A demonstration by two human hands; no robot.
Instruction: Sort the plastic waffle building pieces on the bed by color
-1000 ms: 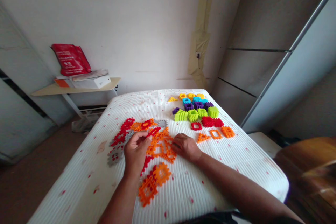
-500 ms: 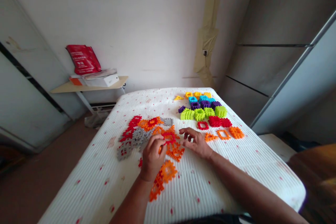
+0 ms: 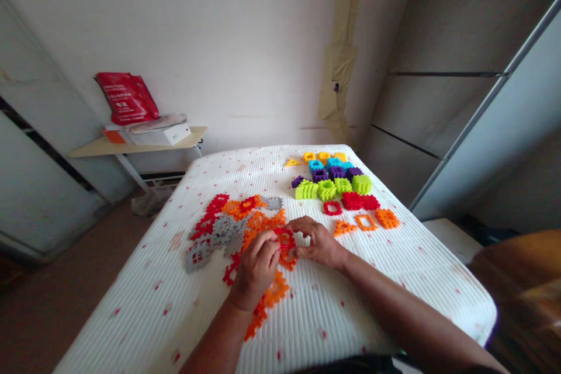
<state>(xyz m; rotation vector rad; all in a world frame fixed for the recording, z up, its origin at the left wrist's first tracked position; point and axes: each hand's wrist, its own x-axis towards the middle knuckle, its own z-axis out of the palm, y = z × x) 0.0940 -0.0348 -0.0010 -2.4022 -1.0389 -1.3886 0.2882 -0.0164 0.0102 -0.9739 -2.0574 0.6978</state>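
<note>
Both hands meet over a loose heap of flat toothed plastic pieces on a white quilted bed (image 3: 377, 280). My left hand (image 3: 255, 269) and my right hand (image 3: 316, 242) pinch the same small red piece (image 3: 286, 239) between their fingertips, just above the heap. Orange pieces (image 3: 263, 221) lie under and in front of the hands. Grey pieces (image 3: 217, 234) and red pieces (image 3: 214, 208) spread to the left of them.
Sorted rows lie at the far right of the bed: yellow (image 3: 322, 157), blue and purple (image 3: 333, 170), green (image 3: 331, 188), red (image 3: 356, 201), orange (image 3: 372, 220). A shelf (image 3: 131, 145) with a red bag (image 3: 126, 98) stands by the wall. A wardrobe (image 3: 482, 128) is to the right.
My left hand lifted a red piece from the heap and carried it right. My right hand rose off the orange pieces and closed on the same piece.
</note>
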